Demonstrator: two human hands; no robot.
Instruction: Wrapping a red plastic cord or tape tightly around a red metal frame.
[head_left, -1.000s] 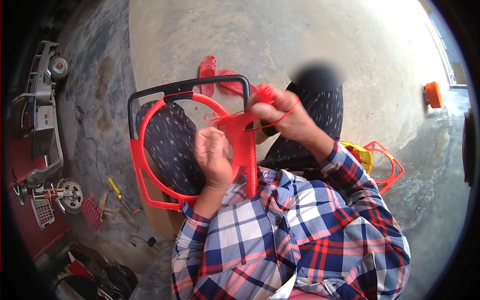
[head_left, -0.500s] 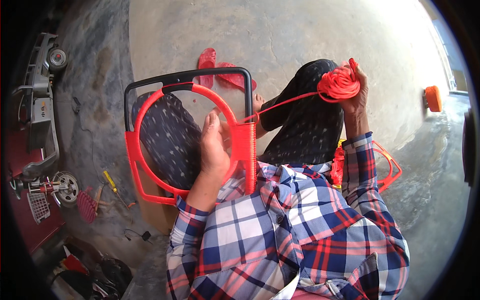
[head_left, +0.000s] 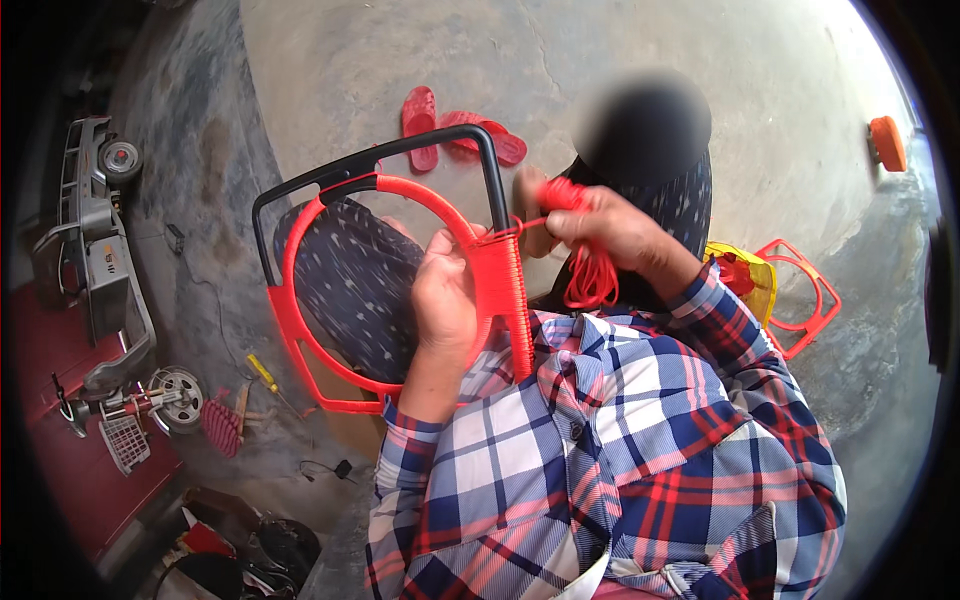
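A black frame (head_left: 372,158) with rounded corners stands tilted over my left leg. Red cord is wrapped around much of it, and a red-wrapped ring (head_left: 291,262) fills its inside. My left hand (head_left: 445,295) is closed on the ring's right side, where the cord wraps (head_left: 497,275) lie in a tight band. My right hand (head_left: 605,228) grips a bundle of red cord (head_left: 592,277), with loops hanging below the fingers. A short length of cord runs from that hand to the frame's right bar, just above the wrapped band.
Red slippers (head_left: 420,128) lie ahead on the concrete floor. At right are a yellow bag (head_left: 762,288), another red-wrapped frame (head_left: 805,298) and an orange object (head_left: 886,144). On the left are a yellow-handled screwdriver (head_left: 262,372), a plug with cable (head_left: 342,469) and a toy-like vehicle (head_left: 108,260).
My right hand has come down and left, bringing the cord bundle close to the frame. The cord between them is much shorter, and loops now hang loose. My left hand keeps its hold.
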